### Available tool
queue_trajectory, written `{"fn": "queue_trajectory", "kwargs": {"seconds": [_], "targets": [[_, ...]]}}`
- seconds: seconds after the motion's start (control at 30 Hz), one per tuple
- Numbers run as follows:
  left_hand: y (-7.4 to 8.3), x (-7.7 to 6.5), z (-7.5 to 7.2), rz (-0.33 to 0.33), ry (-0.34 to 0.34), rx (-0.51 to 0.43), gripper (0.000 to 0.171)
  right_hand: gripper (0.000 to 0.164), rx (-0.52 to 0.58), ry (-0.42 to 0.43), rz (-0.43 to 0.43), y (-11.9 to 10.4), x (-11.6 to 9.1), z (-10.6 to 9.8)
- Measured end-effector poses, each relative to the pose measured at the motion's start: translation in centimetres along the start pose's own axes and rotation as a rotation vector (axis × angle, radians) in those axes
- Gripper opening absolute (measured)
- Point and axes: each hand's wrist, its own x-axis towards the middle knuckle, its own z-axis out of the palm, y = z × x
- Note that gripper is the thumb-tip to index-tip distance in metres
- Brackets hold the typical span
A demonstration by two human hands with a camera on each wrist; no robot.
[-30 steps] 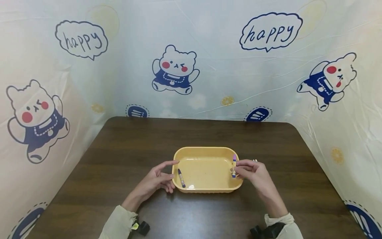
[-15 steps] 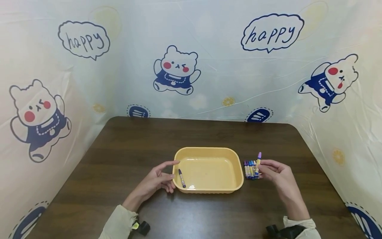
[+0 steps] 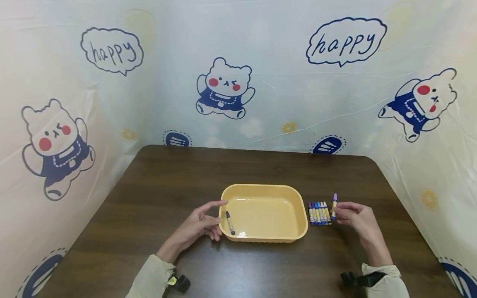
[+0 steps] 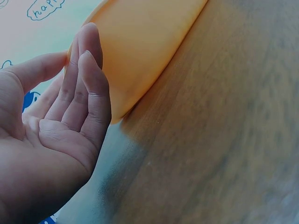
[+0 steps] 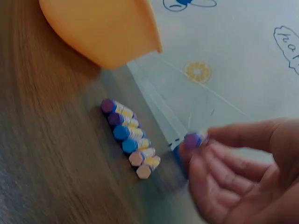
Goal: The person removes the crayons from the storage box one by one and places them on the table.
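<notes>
My left hand (image 3: 197,223) grips the left rim of a yellow plastic tray (image 3: 264,188), its index fingertip over the edge and its thumb at the outer side. One dark-tipped crayon (image 3: 230,223) lies inside the tray near its left wall. My right hand (image 3: 359,221) pinches a light purple crayon (image 3: 334,200) between thumb and fingertips, tip upward. Just left of it, several crayons (image 3: 318,213) lie side by side in a row; the right wrist view shows their purple, blue and pale peach tips (image 5: 122,132). The held crayon's lower part is partly hidden by fingers.
A dark brown wooden table (image 3: 261,165) carries everything. Behind it and at both sides hangs a pale curtain (image 3: 275,95) with bear drawings. The crayon row sits close to the tray's right wall.
My right hand has moved right with the light purple crayon, from above the tray's right end, past the row, to the row's right end. My left hand stays at the rim.
</notes>
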Motion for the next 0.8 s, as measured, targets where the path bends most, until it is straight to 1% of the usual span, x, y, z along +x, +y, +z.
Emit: {"fn": "queue_trajectory", "kwargs": {"seconds": [0.1, 0.2, 0.4, 0.6, 0.8], "targets": [[0.0, 0.0, 0.1, 0.001, -0.003, -0.005, 0.059, 0.043, -0.082, -0.01, 0.052, 0.7, 0.4, -0.1], [0.1, 0.0, 0.2, 0.003, -0.003, -0.007, 0.058, 0.04, -0.106, -0.029, 0.079, 1.4, 0.7, 0.0], [0.3, 0.0, 0.3, 0.002, 0.004, 0.0, 0.057, 0.039, -0.125, -0.015, 0.079, 1.9, 1.2, 0.2], [0.2, 0.0, 0.2, -0.004, 0.017, 0.01, 0.057, 0.041, -0.154, 0.02, 0.098, 2.1, 1.5, 0.2], [0.0, 0.0, 0.1, 0.0, 0.007, -0.004, 0.058, 0.04, -0.182, 0.062, 0.099, 2.2, 1.5, 0.4]]}}
